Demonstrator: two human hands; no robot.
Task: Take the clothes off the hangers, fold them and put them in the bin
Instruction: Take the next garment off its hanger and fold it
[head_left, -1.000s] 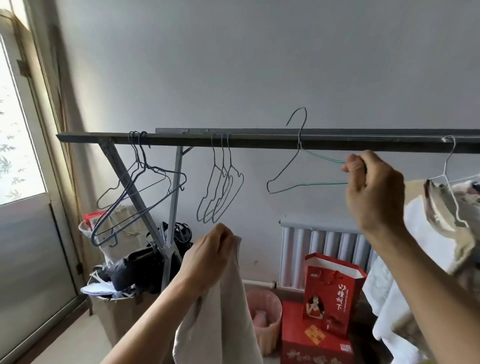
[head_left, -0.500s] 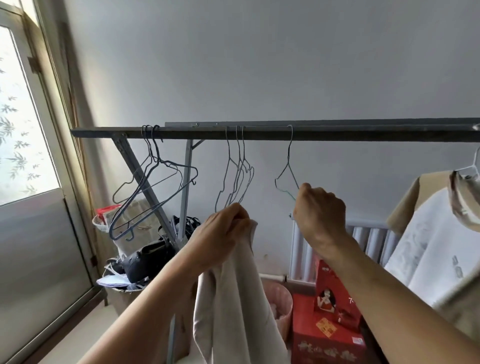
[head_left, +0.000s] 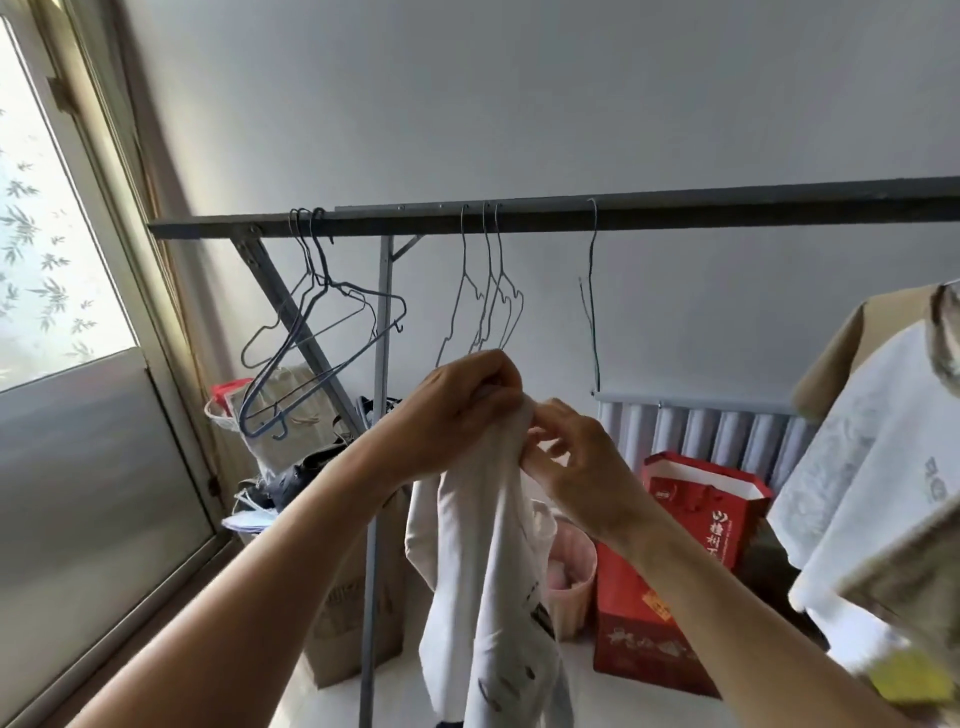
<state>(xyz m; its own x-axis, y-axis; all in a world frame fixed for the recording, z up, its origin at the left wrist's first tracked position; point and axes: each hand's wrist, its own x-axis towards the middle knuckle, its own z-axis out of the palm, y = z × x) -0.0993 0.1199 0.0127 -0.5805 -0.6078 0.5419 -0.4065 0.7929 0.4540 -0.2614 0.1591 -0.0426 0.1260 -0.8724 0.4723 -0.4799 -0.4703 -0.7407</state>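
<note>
Holding up a pale garment (head_left: 488, 571) in front of the rail (head_left: 727, 207), off its hanger and hanging long toward the floor.

- Left hand (head_left: 462, 410): curled tight round the bunched top edge of the garment.
- Right hand (head_left: 582, 462): just beside the left, pinching the same top edge. Half a second back, clasped on the green hanger at the rail. A second back, lifting that hanger up to it.
- Green hanger (head_left: 591, 312): now let go, bare, hooked on the rail by itself and seen edge-on, to the right of three other bare wire hangers (head_left: 488, 301).
- Dark hangers (head_left: 317, 291): a bare bunch near the rail's left end.
- White shirt (head_left: 862, 441), tan at the shoulder: on its hanger at the right edge, not yet taken down.
- Pink bin (head_left: 579, 597): on the floor behind the garment, just beside a red paper bag (head_left: 711, 499); likely the bin meant by the task. Something pale inside, not identifiable.

Stage, as judged: unhanging finished for this piece, hanger put away, both hands freed for the cloth. Folding probably next, starting from the top edge held between the two hands. No table in view, so likely folded in the air. At least the white shirt left to do.
</note>
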